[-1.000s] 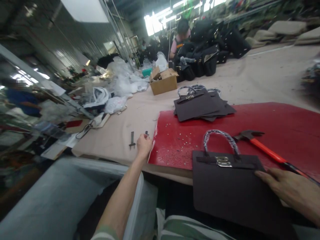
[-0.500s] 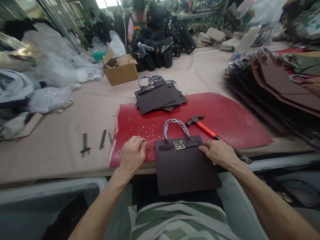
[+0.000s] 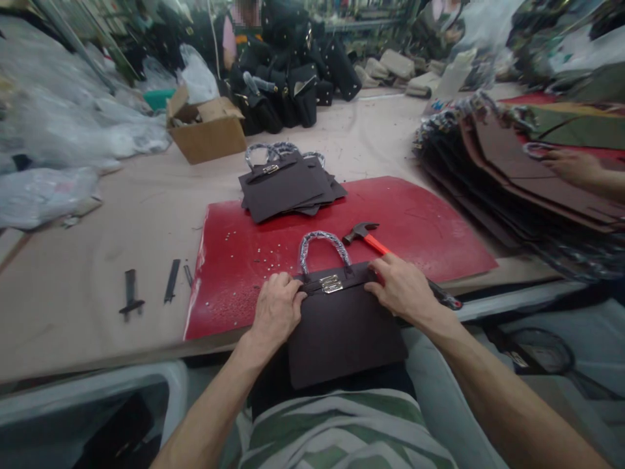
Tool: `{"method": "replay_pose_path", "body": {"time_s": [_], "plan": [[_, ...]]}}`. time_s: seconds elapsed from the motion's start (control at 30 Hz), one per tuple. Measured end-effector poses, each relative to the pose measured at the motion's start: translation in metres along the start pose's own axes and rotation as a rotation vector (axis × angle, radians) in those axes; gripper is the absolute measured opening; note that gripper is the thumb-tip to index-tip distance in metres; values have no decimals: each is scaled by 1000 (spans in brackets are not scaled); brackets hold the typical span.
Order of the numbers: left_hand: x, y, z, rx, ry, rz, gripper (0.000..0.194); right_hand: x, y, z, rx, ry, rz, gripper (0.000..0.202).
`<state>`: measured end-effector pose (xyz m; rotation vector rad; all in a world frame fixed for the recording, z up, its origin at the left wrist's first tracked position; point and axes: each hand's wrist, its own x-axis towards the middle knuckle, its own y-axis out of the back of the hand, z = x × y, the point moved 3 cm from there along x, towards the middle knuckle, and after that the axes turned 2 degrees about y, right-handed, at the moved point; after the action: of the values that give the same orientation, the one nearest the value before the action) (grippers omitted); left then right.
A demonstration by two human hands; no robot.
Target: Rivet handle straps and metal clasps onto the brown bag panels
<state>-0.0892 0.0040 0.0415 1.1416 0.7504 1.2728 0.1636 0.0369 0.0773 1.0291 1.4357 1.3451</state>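
A dark brown bag panel (image 3: 342, 335) with a plastic-wrapped handle (image 3: 325, 238) and a metal clasp (image 3: 331, 283) hangs over the table's front edge. My left hand (image 3: 279, 303) grips its upper left corner, thumb on the front face. At the upper right corner, my right hand (image 3: 401, 286) pinches the panel in the same way. The hammer (image 3: 374, 240) lies behind my right hand on the red mat (image 3: 420, 225), its orange handle partly covered by that hand. Small pale bits are scattered on the mat left of the handle.
Similar panels (image 3: 288, 189) are piled at the mat's back edge. Two dark tools (image 3: 130, 293) (image 3: 172, 280) lie at left. A cardboard box (image 3: 209, 137) and black bags (image 3: 278, 98) stand behind. Another person's hand (image 3: 576, 166) touches the large stack (image 3: 512, 163) at right.
My left hand has moved right onto the panel's upper left corner and closed on it. My right hand has shifted its hold along the top edge. The whole view has shifted somewhat.
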Motion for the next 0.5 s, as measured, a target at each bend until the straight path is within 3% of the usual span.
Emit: {"method": "replay_pose_path", "body": {"time_s": [0.17,0.4,0.5], "plan": [[-1,-2,1,31,-69,5,10,5,-16,3,212,267,93,22],[10,6,1,-7,13,-101,5,10,-24,10,231,303,136,20],[10,5,1,-8,-11,-107,6,12,-24,8,183,312,145,17]]}}
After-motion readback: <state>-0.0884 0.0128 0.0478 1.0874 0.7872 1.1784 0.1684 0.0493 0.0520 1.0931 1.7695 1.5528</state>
